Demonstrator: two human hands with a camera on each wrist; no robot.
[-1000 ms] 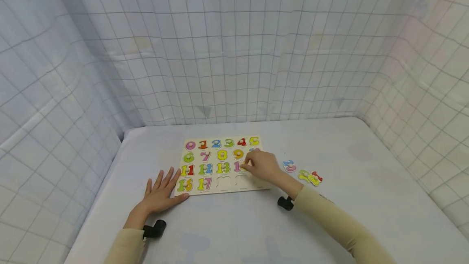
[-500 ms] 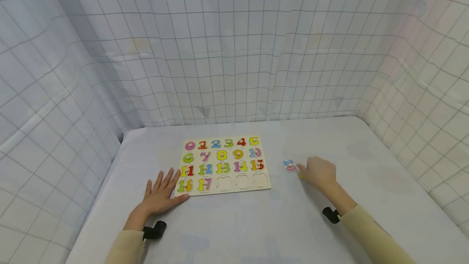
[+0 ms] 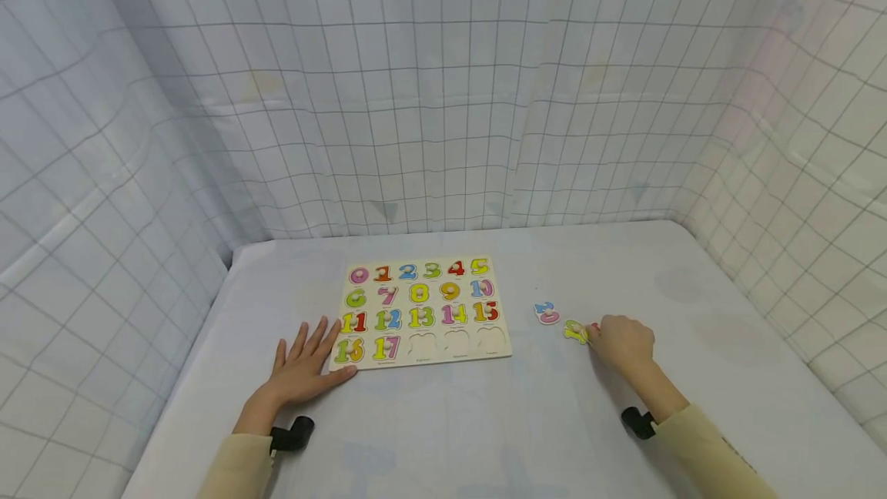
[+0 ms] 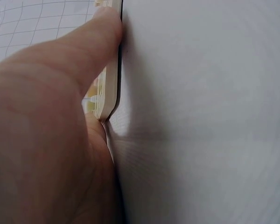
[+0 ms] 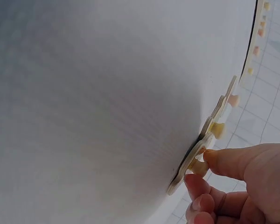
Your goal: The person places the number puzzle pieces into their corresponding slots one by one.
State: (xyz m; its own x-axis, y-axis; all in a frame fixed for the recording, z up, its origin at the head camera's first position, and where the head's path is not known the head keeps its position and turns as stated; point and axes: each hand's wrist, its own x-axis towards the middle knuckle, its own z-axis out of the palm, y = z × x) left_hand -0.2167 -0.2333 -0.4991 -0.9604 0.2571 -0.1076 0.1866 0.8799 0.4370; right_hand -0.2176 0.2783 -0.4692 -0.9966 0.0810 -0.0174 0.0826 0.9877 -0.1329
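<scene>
A wooden number puzzle board (image 3: pixel 457 342) lies on the table, with knobbed number pieces in its upper rows and bare recesses at its lower right. My left hand (image 3: pixel 303 372) rests spread at the board's lower left corner, its thumb along the front edge; the left wrist view shows the thumb against the board's edge (image 4: pixel 113 74). To the right, my right hand (image 3: pixel 624 345) pinches the knob of a puzzle piece (image 5: pixel 181 170) between thumb and index finger. That piece is mostly hidden in the head view, where only a red bit shows.
A green and yellow puzzle piece (image 3: pixel 574 331) lies just left of my right hand. Farther left is a blue and pink piece (image 3: pixel 547 313). White gridded cloth (image 3: pixel 443 98) hangs behind the table and along both sides.
My right hand has left the board's right side and moved right to the loose pieces, then slightly farther right. The 15 and 10 came into view. My left hand stays put.
</scene>
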